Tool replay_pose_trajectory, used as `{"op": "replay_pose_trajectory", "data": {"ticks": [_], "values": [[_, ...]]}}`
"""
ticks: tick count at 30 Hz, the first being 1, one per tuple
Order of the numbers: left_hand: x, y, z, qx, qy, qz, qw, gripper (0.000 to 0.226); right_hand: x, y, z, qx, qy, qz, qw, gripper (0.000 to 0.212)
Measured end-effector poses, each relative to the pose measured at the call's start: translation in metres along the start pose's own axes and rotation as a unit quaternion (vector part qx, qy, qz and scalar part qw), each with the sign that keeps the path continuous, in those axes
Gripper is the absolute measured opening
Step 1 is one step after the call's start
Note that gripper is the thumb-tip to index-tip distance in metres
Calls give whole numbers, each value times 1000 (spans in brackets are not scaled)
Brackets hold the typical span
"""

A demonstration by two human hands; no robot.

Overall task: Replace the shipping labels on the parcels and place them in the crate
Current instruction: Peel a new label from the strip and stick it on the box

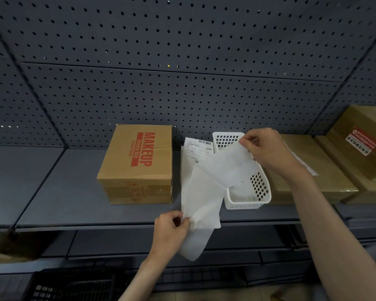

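A dark pegboard wall (182, 51) stood behind the grey shelf (52, 192) you were working at. Your left hand (171, 229) had its fingers (183, 221) pinched on the lower corner of a long white label sheet (206, 187), and your right hand (269, 148) pinched its upper end over the white basket (247, 200), so both sets of fingers were closed on the sheet, seemingly peeling it from its backing. You looked to be early in the job: the MAKEUP box (137, 161) on the shelf showed no label on the faces in view, and printed labels (197, 148) leaned between it and the basket. Counted, there was one box at left and at least three brown parcels (313, 170) stacked at right (one carrying a red sticker (360, 142)). The dark crate (74, 285) below the shelf had nothing visible in it yet.
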State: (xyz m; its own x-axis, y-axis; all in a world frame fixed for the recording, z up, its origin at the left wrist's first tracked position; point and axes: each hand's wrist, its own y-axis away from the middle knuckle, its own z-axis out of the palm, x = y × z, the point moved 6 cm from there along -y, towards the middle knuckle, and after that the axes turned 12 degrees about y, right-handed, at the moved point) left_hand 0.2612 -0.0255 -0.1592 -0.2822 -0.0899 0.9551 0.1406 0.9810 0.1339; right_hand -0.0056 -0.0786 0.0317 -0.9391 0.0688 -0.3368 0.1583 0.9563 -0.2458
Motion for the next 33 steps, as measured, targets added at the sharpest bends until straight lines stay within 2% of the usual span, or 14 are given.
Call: {"op": "replay_pose_trajectory", "data": {"ticks": [9,20,28,31,33], "values": [[0,-1,-1,10,1,-8,1000,21,6,-4,-12,20,2,10,1000,18],[2,1,-4,8,-5,-24,1000,22,19,-6,-33,49,-48,36,997,15],[6,3,-4,-3,-14,-16,1000,21,26,-4,-49,67,-50,48,995,14],[12,7,-6,-6,-19,-3,1000,12,27,-2,-55,74,-56,51,994,16],[17,11,-7,-10,-41,12,999,20,25,1,-58,77,-55,46,994,17]]}}
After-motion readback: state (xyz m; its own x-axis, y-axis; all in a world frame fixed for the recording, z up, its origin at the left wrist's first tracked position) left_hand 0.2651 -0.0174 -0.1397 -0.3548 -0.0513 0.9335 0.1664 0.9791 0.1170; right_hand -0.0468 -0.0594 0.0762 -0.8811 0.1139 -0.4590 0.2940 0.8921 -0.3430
